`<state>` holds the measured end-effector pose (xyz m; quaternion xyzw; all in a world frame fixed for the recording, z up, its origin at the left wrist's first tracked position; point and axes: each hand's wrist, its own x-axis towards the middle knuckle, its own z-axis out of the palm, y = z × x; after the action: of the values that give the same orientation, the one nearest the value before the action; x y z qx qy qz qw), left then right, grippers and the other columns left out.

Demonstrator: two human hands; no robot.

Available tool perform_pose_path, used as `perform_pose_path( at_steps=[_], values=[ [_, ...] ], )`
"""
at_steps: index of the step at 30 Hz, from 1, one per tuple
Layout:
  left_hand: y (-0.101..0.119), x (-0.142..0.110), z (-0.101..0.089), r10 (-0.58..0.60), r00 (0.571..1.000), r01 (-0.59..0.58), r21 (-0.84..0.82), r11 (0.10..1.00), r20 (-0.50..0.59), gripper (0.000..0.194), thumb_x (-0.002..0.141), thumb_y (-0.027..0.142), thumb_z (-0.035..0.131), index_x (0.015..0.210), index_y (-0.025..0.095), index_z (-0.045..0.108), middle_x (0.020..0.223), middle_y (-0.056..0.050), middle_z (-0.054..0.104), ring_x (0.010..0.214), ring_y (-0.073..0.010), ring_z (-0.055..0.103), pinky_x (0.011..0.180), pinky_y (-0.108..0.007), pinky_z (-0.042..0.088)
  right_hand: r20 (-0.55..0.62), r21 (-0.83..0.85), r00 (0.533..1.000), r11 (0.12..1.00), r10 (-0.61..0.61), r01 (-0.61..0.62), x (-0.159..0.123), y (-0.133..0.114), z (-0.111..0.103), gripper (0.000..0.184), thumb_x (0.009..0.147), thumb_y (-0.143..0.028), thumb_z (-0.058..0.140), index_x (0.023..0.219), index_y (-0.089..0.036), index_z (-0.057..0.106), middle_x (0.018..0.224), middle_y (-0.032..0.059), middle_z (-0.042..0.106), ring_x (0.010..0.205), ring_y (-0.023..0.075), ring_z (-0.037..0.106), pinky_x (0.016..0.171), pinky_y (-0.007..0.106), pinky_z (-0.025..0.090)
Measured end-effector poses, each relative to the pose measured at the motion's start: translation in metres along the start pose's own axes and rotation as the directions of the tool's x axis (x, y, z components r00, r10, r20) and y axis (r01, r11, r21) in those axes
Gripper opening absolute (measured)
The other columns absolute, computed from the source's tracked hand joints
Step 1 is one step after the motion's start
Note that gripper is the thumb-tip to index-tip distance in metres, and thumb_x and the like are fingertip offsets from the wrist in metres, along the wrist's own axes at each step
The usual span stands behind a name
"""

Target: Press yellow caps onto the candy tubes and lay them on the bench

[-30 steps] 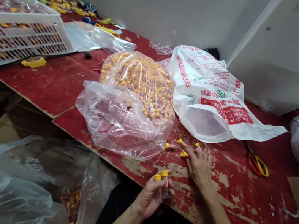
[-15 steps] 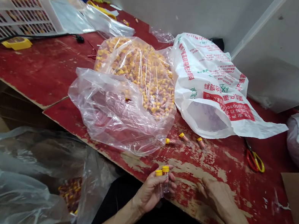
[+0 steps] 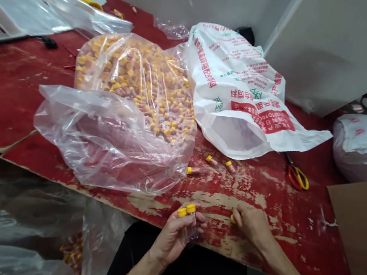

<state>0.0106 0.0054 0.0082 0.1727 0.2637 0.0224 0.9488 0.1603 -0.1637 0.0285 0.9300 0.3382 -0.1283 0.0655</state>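
Note:
My left hand (image 3: 170,239) is closed around two small clear vials (image 3: 191,231) with yellow caps, held upright side by side near the table's front edge. To the right, my right hand (image 3: 253,225) rests low over the table with its fingers curled. A bit of yellow, like a vial cap (image 3: 232,218), peeks out at its fingertips; the rest of that piece is hidden. Beyond the hands lie a few yellow-capped vials with pinkish contents, one (image 3: 230,166) below the white sack. A large clear plastic bag (image 3: 112,139) full of such vials lies at the left.
A white printed sack (image 3: 244,91) lies behind, its mouth facing me. Red-and-yellow-handled scissors (image 3: 299,178) sit right of it. A cardboard box (image 3: 363,226) and a stuffed white bag (image 3: 366,146) stand at the right. Clear plastic sheeting (image 3: 13,216) hangs below the table at the left.
The view has swung right. My right hand's fingers have closed, and a yellow bit now shows at their tips. My left hand still holds the two vials.

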Motion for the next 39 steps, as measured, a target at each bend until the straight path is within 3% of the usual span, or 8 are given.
perform_pose_path(
  at_steps=[3,6,9,14,23,27,32,39],
  values=[
    [-0.001,-0.005,-0.003,0.015,1.0,-0.015,0.002,1.0,0.017,0.032,0.066,0.012,0.071,0.097,0.012,0.063,0.081,-0.007,0.067,0.072,-0.0176,0.064,0.065,-0.027,0.052,-0.066,0.387,0.997,0.921,-0.027,0.051,-0.008,0.004,0.015,0.041,0.095,-0.035,0.029,0.062,-0.019,0.047,0.061,-0.0009,0.053,0.056,0.0117,0.051,0.053,0.021,0.036],
    [-0.003,-0.009,-0.005,0.028,0.999,-0.028,0.003,1.0,0.032,0.03,0.064,0.012,0.072,0.093,0.011,0.065,0.083,-0.007,0.066,0.072,-0.0177,0.063,0.062,-0.027,0.052,-0.08,0.84,0.996,0.541,0.044,0.044,-0.019,-0.004,0.026,0.041,0.094,-0.048,0.032,0.071,-0.019,0.048,0.062,-0.0023,0.047,0.054,0.0118,0.044,0.05,0.022,0.036],
    [-0.005,-0.01,-0.003,0.03,0.999,-0.03,0.01,1.0,0.013,0.034,0.066,0.013,0.071,0.099,0.012,0.064,0.079,-0.006,0.066,0.07,-0.0172,0.063,0.06,-0.027,0.052,-0.041,0.947,0.994,0.322,0.096,0.008,-0.025,-0.019,0.022,0.037,0.089,-0.052,0.042,0.083,-0.018,0.056,0.068,-0.0019,0.05,0.055,0.0116,0.044,0.049,0.022,0.037],
    [-0.012,-0.011,0.002,0.04,0.999,-0.04,-0.023,0.999,-0.011,0.045,0.066,0.007,0.069,0.11,0.015,0.061,0.084,-0.006,0.069,0.078,-0.0201,0.066,0.069,-0.031,0.054,-0.096,0.971,0.989,0.23,0.11,0.068,-0.03,-0.052,0.008,0.031,0.087,-0.048,0.052,0.095,-0.018,0.056,0.082,0.0015,0.059,0.067,0.0136,0.054,0.057,0.022,0.044],
    [-0.01,-0.012,-0.006,0.0,0.997,0.013,-0.176,0.984,0.076,0.064,0.076,0.008,0.058,0.136,0.022,0.042,0.103,-0.01,0.069,0.093,-0.0225,0.066,0.082,-0.037,0.052,-0.553,0.532,0.821,0.7,-0.139,0.477,-0.036,-0.08,0.008,0.02,0.094,-0.028,0.043,0.102,-0.022,0.06,0.098,0.0055,0.059,0.089,0.018,0.057,0.078,0.03,0.048],
    [-0.012,-0.014,-0.01,0.016,0.992,0.006,-0.171,0.985,0.129,0.067,0.077,0.009,0.056,0.139,0.023,0.037,0.104,-0.011,0.068,0.091,-0.0268,0.066,0.087,-0.051,0.048,-0.684,0.308,0.729,0.918,0.031,0.25,0.009,-0.036,0.0,0.026,0.094,-0.028,0.038,0.104,-0.017,0.059,0.107,0.0121,0.057,0.099,0.0245,0.054,0.085,0.039,0.045],
    [-0.017,-0.013,-0.016,0.042,0.981,-0.003,-0.204,0.979,0.187,0.065,0.074,0.017,0.058,0.137,0.02,0.039,0.092,-0.01,0.068,0.081,-0.0269,0.067,0.078,-0.048,0.05,-0.553,0.048,0.83,0.997,0.08,-0.064,0.079,-0.01,0.008,0.03,0.089,-0.029,0.047,0.114,-0.014,0.056,0.115,0.0157,0.056,0.098,0.0295,0.052,0.078,0.041,0.044],
    [-0.022,-0.005,-0.026,0.057,0.957,-0.003,-0.188,0.982,0.284,0.059,0.074,0.025,0.06,0.131,0.022,0.045,0.084,-0.009,0.067,0.068,-0.0229,0.066,0.06,-0.035,0.049,-0.53,0.131,0.845,0.978,-0.07,0.164,0.064,0.003,0.024,0.031,0.093,-0.032,0.033,0.101,-0.019,0.06,0.096,0.0103,0.066,0.086,0.0235,0.06,0.074,0.034,0.044]
  ],
)
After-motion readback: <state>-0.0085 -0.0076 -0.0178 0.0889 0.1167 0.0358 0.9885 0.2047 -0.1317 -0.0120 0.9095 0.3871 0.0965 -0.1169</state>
